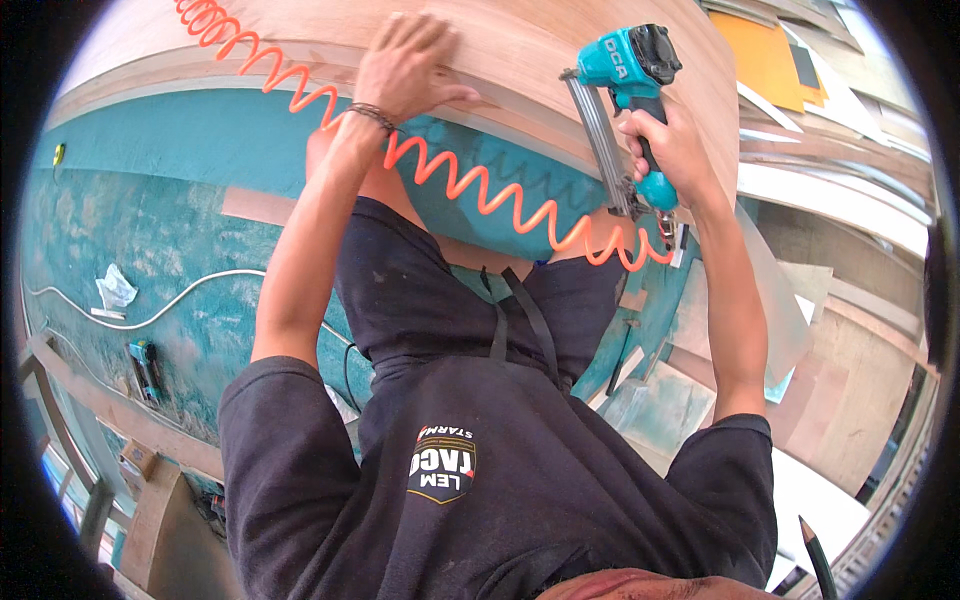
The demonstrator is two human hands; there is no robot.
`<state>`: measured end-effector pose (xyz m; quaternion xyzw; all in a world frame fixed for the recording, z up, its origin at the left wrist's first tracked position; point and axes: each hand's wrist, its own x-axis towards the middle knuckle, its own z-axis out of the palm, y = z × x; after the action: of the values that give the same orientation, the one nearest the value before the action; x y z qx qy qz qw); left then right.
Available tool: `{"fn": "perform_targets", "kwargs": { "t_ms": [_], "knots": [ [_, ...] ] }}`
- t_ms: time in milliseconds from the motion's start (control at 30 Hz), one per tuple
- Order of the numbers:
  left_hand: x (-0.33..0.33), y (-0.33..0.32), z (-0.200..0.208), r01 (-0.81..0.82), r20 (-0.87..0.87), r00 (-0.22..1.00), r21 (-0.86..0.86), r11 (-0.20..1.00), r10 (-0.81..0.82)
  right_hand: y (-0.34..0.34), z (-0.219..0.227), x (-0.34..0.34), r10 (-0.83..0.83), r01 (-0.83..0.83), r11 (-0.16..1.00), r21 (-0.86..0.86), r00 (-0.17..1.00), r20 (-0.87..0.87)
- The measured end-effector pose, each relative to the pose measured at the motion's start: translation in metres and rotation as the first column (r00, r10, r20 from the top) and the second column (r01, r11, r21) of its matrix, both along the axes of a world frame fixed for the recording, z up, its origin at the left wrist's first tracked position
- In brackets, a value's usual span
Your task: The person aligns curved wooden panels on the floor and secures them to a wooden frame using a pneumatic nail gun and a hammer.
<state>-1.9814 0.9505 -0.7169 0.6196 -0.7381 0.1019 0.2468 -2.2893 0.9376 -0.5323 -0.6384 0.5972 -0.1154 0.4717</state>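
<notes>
A teal and black pneumatic nail gun (612, 62) is gripped by its handle in my right hand (672, 150), fingers wrapped round it. Its head rests over or just above the wooden panel (520, 60); I cannot tell whether the nose touches. From the fitting at the handle's base, an orange coiled air hose (470, 185) stretches across my lap and up to the far left. My left hand (408, 65) lies flat on the panel near its front edge, fingers stretched out and holding nothing. A dark bracelet circles that wrist.
Boards and sheet offcuts (820, 80) are stacked at the right. On the teal floor at left lie a white cable (215, 278), a crumpled plastic bag (116, 287), a tape measure (59, 154) and another teal tool (145, 370). A dark pencil (815, 555) shows at the lower right.
</notes>
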Motion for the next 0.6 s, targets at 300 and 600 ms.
{"fn": "perform_targets", "kwargs": {
  "t_ms": [300, 600],
  "knots": [
    [-0.059, -0.031, -0.028, 0.214, 0.004, 0.976, -0.167, 0.962, -0.217, 0.033, -0.006, -0.034, -0.172, 0.168, 0.984, 0.057, 0.982, 0.078],
    [-0.066, -0.03, -0.02, 0.215, 0.039, 0.977, -0.124, 0.969, -0.211, 0.101, -0.099, -0.05, -0.578, 0.334, 0.786, 0.519, 0.695, 0.428]
  ]
}}
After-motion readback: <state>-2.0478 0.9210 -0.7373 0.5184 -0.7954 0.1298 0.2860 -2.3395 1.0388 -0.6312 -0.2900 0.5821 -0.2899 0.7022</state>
